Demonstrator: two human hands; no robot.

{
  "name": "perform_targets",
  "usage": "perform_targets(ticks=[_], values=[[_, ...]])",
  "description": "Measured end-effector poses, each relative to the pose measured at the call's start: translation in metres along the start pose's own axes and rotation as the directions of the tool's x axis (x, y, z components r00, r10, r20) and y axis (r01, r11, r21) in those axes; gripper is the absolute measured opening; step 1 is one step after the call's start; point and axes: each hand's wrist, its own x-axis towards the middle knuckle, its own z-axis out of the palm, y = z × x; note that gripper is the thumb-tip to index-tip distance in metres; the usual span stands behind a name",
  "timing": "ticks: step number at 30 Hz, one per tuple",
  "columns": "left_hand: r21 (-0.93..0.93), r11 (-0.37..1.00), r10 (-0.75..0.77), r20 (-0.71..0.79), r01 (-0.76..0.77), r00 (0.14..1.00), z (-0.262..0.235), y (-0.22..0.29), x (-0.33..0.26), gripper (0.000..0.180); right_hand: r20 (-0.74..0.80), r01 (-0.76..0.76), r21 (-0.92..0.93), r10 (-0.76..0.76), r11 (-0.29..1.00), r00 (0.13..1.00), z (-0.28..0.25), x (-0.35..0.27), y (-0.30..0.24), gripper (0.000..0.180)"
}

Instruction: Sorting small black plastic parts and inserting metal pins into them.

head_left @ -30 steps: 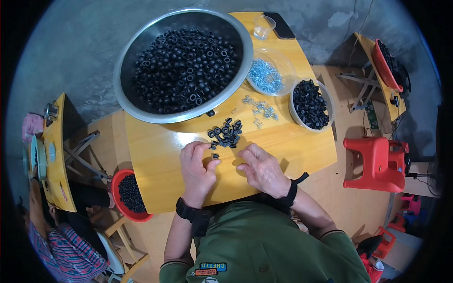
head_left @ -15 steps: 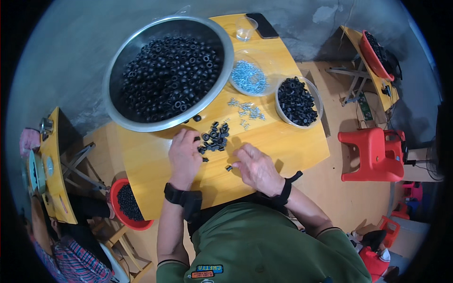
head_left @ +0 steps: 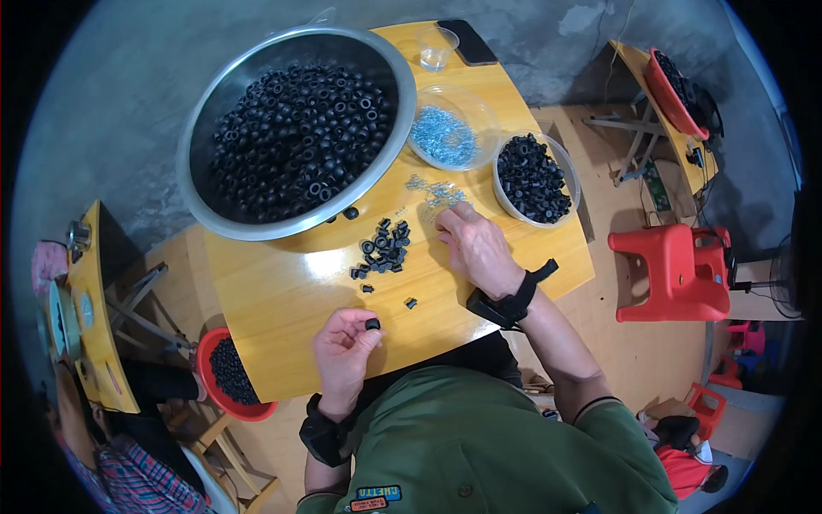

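Near the table's front edge, my left hand (head_left: 342,347) pinches a small round black cap (head_left: 372,325) between thumb and fingertips. My right hand (head_left: 481,253) reaches to the near side of a scatter of tiny silver metal pieces (head_left: 439,192). Its fingers are bent together, and whatever lies between them is hidden. Left of that hand lies a loose pile of short black ring-like parts (head_left: 385,246). Two single black spools lie apart from the pile: one spool (head_left: 367,289) just below it, another spool (head_left: 411,303) between my hands.
A large steel bowl (head_left: 190,184) full of black caps covers the table's far left. A clear dish (head_left: 488,128) of silver pieces, a clear tub (head_left: 573,167) of black parts, a plastic cup (head_left: 436,56) and a phone (head_left: 468,43) stand beyond. A red stool (head_left: 668,274) is at right.
My left hand has drawn back from the pile toward me and now shows a black cap. My right hand has moved away from the single spool, forward to the silver pieces.
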Motion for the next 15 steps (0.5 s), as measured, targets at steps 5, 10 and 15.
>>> perform_targets(ticks=[5, 10, 15], values=[[-0.196, 0.977, -0.067, 0.077, 0.081, 0.995, 0.005, -0.006, -0.001, 0.02, -0.168, -0.078, 0.283, 0.13, 0.956, 0.977, -0.004, -0.01, -0.003, 0.017], [-0.396, 0.905, -0.112, 0.126, 0.154, 0.986, 0.016, -0.01, 0.004, 0.019, 0.013, -0.181, 0.619, 0.221, 0.764, 0.975, -0.01, -0.034, -0.017, 0.004], [-0.373, 0.909, -0.132, 0.167, 0.186, 0.977, 0.026, -0.012, 0.006, 0.02, 0.224, -0.284, 0.887, 0.2, 0.364, 0.954, -0.007, -0.051, -0.026, 0.01]])
